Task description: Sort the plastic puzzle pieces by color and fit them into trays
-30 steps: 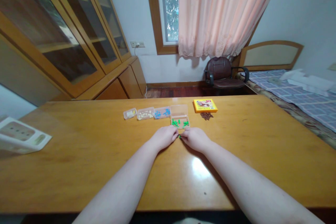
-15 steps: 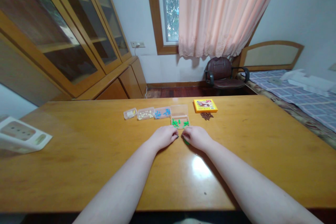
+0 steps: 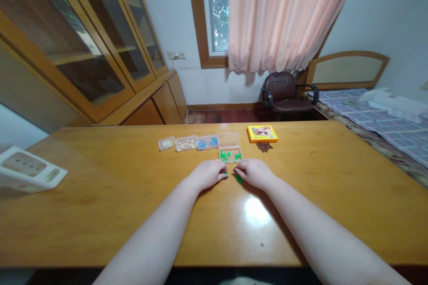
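Note:
Both my hands rest knuckles-up on the wooden table (image 3: pixel 100 187), just in front of a small open clear box (image 3: pixel 229 153) with green pieces in it. My left hand (image 3: pixel 210 173) is curled, and its fingertips pinch a small green piece (image 3: pixel 225 174). My right hand (image 3: pixel 253 173) is curled too, with a green piece (image 3: pixel 238 179) showing under its fingers. A narrow gap separates the two hands.
Three shut clear boxes stand in a row to the left: blue pieces (image 3: pixel 207 142), pale pieces (image 3: pixel 186 144), yellowish pieces (image 3: pixel 166 143). A yellow packet (image 3: pixel 262 133) and a pile of dark brown pieces (image 3: pixel 264 146) lie to the right. A white carton (image 3: pixel 26 171) lies far left.
My hands have drawn slightly apart; they touched at the fingertips a second ago. A green piece now shows beneath the right hand.

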`<state>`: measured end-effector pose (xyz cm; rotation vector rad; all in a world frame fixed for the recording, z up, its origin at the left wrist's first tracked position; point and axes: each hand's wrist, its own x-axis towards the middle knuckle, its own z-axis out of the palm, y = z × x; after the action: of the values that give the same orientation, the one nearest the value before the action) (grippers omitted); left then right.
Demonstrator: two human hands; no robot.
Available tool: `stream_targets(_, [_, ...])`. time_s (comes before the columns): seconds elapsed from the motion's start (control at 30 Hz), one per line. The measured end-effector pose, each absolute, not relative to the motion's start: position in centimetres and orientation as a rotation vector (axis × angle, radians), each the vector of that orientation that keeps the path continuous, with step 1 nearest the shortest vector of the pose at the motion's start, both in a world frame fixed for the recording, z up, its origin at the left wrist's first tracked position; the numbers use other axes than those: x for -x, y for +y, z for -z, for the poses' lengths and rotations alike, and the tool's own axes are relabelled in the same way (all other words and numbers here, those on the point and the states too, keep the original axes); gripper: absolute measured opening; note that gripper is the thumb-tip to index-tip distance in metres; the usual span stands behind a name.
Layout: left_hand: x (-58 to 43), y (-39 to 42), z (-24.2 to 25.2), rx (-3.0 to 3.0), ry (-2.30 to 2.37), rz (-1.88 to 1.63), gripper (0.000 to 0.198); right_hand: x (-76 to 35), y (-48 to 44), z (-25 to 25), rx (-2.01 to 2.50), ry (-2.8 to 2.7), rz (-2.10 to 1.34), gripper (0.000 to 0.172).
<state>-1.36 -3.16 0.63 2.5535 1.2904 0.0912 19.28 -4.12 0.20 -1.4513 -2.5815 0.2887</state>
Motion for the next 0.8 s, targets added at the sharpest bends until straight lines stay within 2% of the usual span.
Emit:
stream_targets(0.13, [1.5, -3.1, -0.5, -2.538, 1.301, -0.076, 0.014, -20.6, -3.6, -0.4, 1.377, -2.584, -0.405, 0.025])
stream_targets(0.3, [1.4, -3.2, -0.5, -2.581, 1.314, -0.073, 0.014, -21.2, -3.4, -0.2, 1.307, -2.608, -0.49, 0.027])
stream_targets(0.63, [0.5, -3.5, -0.8, -2.66, 1.405, 0.044, 0.021, -19.6, -4.0, -0.6, 1.517, -2.666, -0.267, 0.025])
stream_targets(0.8, [0.3, -3.6, -0.7, -2.692, 1.429, 0.053, 0.022, -19.2, -4.2, -0.4, 1.611, -2.581, -0.322, 0.021])
